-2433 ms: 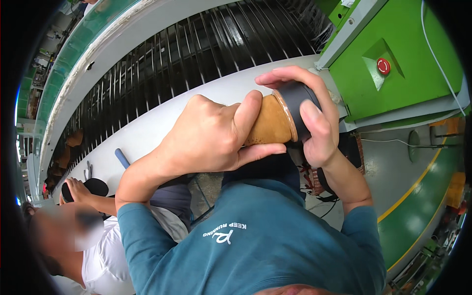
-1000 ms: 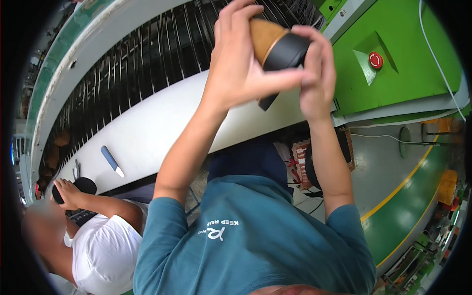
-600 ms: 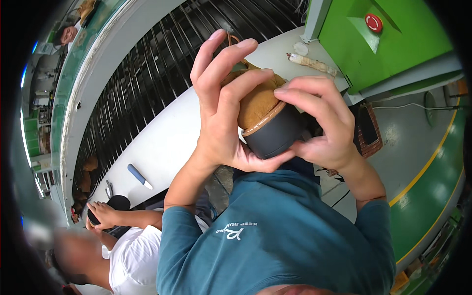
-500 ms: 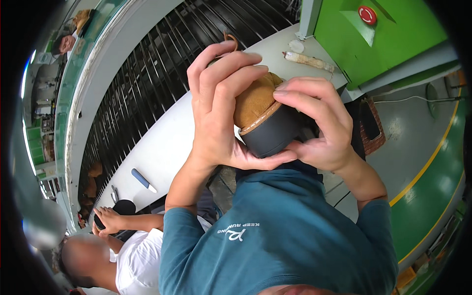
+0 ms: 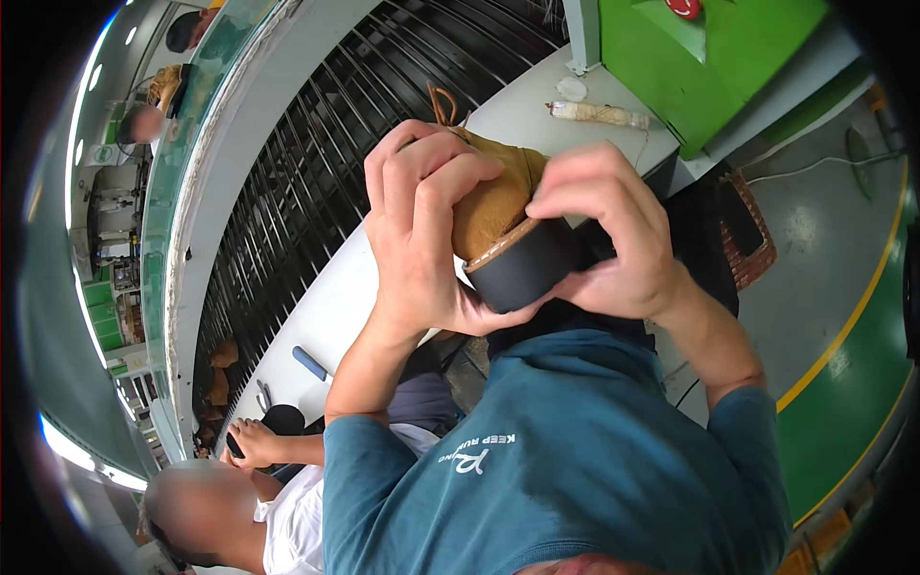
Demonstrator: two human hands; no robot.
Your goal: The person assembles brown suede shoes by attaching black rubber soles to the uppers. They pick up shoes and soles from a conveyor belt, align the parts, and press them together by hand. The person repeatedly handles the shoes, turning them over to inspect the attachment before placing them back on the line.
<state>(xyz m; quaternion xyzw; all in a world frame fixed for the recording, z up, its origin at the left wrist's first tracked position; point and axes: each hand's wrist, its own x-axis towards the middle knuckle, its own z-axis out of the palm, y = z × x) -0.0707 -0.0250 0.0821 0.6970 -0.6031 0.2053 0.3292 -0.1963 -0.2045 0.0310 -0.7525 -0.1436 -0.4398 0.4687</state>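
Note:
Between my hands, above the white ledge, is a tan suede boot with a thick black sole and pale stitching along the seam. A brown lace loop sticks up past my left fingers. My left hand wraps the boot's left side, fingers curled over the suede and thumb under the sole. On the other side my right hand pinches the boot: fingertips at the seam where suede meets sole, thumb beneath. The right fingers are slightly blurred. My hands hide part of the upper.
Beyond the white ledge runs a conveyor of dark rods. A green cabinet and a cream wrapped stick lie ahead right. At left are a blue-handled tool and a co-worker's hand near a black round thing.
The view has shifted slightly, so the surroundings sit differently. My right fingers have moved a little along the seam, and more of the tan upper shows between my hands. Both hands keep hold.

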